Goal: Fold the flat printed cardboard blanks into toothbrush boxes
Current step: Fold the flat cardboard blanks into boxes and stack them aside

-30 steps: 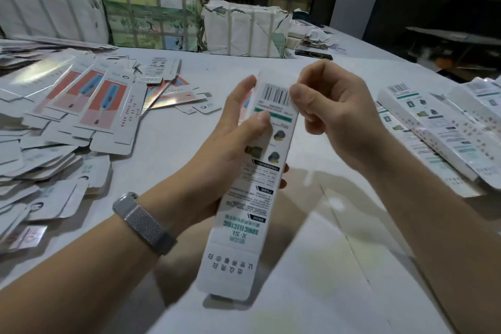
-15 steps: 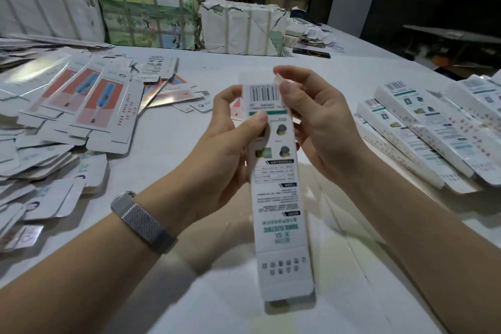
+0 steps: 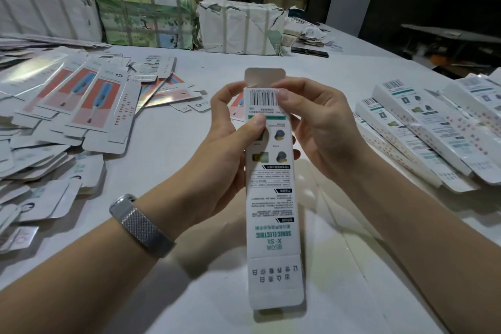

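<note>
Box pinched between both hands' fingers.

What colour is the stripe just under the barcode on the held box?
Green, on the white box; head view shows it.

**Behind and around your work**

At the far edge of your white table stand a green-printed paper-wrapped bundle and, just beside it, a white strapped paper-wrapped bundle. A flat black object lies near the loose paper scraps further right.
</note>
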Action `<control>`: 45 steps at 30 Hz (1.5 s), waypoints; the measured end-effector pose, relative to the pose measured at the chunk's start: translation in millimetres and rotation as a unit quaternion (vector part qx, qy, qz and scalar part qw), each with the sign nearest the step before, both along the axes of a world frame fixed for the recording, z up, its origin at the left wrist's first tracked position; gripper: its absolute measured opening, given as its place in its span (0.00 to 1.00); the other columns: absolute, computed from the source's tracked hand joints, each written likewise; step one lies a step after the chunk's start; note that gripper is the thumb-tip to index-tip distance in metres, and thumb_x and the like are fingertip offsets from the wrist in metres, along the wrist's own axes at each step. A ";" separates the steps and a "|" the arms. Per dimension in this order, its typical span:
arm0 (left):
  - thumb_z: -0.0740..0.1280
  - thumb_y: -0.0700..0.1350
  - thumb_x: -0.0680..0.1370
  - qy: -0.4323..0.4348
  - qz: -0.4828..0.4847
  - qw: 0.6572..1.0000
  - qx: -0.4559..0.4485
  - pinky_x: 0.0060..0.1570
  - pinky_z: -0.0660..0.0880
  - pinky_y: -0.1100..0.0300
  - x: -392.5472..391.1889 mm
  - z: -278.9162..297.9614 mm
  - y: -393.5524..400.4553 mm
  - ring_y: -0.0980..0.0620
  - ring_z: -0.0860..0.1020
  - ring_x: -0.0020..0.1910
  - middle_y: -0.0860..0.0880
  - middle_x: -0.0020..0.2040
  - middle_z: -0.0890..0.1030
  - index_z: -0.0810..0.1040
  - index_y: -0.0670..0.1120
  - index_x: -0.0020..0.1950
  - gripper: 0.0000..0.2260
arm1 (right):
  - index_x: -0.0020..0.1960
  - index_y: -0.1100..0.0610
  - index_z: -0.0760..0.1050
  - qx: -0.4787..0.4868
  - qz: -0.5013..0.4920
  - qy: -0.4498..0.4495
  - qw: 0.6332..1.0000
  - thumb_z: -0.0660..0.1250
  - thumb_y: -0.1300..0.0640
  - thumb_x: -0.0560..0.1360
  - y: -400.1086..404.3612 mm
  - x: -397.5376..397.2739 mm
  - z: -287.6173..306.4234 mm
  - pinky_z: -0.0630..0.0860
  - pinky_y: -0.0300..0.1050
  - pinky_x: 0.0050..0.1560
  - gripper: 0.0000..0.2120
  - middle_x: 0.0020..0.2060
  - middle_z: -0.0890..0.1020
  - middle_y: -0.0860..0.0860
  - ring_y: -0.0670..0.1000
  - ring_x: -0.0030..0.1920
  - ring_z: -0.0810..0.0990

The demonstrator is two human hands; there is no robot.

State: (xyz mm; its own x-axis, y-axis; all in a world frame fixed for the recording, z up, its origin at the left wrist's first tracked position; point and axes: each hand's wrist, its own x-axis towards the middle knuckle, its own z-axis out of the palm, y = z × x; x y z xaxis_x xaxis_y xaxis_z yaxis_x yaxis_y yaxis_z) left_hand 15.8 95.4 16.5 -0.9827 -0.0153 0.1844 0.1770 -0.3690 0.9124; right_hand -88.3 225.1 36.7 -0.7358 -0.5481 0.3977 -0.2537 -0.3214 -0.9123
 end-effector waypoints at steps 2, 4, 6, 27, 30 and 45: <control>0.60 0.46 0.82 -0.004 0.001 1.000 0.010 0.35 0.81 0.55 0.1 -0.8 1.3 0.45 0.84 0.44 0.44 0.47 0.84 0.62 0.65 0.66 0.18 | 0.48 0.56 0.76 -0.016 -0.006 0.017 1.000 0.68 0.63 0.73 0.6 -0.4 -1.4 0.79 0.49 0.47 0.06 0.40 0.82 0.50 0.54 0.44 0.82; 0.62 0.47 0.80 -0.009 0.002 1.000 0.018 0.37 0.81 0.53 0.1 -0.3 1.1 0.41 0.84 0.47 0.42 0.50 0.84 0.60 0.67 0.68 0.22 | 0.51 0.53 0.72 -0.024 -0.004 0.028 0.999 0.68 0.64 0.73 0.8 -1.2 -0.8 0.79 0.52 0.48 0.10 0.40 0.80 0.49 0.55 0.45 0.82; 0.64 0.48 0.77 -0.010 0.001 1.000 0.022 0.40 0.81 0.50 -0.1 0.1 0.9 0.38 0.83 0.50 0.39 0.53 0.84 0.59 0.68 0.69 0.26 | 0.50 0.53 0.73 -0.013 -0.003 0.034 0.999 0.67 0.63 0.73 1.0 -1.5 1.3 0.79 0.51 0.47 0.09 0.40 0.80 0.49 0.55 0.46 0.82; 0.56 0.48 0.85 0.036 -0.006 0.982 -0.186 0.38 0.80 0.57 6.4 3.3 -1.3 0.45 0.85 0.44 0.50 0.46 0.86 0.57 0.67 0.71 0.19 | 0.40 0.60 0.80 0.104 -0.027 0.006 0.994 0.64 0.66 0.78 16.9 -9.9 15.8 0.67 0.59 0.48 0.10 0.36 0.84 0.54 0.58 0.43 0.78; 0.56 0.47 0.85 0.024 0.013 0.984 -0.179 0.38 0.81 0.56 6.6 3.9 -2.4 0.44 0.85 0.44 0.46 0.51 0.84 0.59 0.66 0.72 0.19 | 0.38 0.56 0.83 0.110 -0.016 0.003 0.994 0.67 0.59 0.74 13.1 -7.2 14.6 0.68 0.60 0.48 0.08 0.37 0.84 0.55 0.57 0.43 0.79; 0.56 0.44 0.85 -0.004 -0.009 0.998 -0.055 0.30 0.79 0.57 9.2 8.4 -2.4 0.43 0.84 0.37 0.40 0.43 0.84 0.65 0.58 0.66 0.12 | 0.43 0.51 0.86 0.125 0.023 0.085 0.988 0.60 0.59 0.77 17.0 -10.5 13.4 0.73 0.53 0.42 0.15 0.41 0.84 0.49 0.56 0.49 0.80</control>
State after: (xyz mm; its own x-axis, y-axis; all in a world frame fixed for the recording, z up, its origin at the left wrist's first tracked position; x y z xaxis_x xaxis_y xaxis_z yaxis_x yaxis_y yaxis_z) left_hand 25.0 93.0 24.9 -0.9843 0.0212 0.1754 0.1633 -0.2698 0.9490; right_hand -98.7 242.1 50.1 -0.6417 -0.6764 0.3616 -0.4013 -0.1057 -0.9098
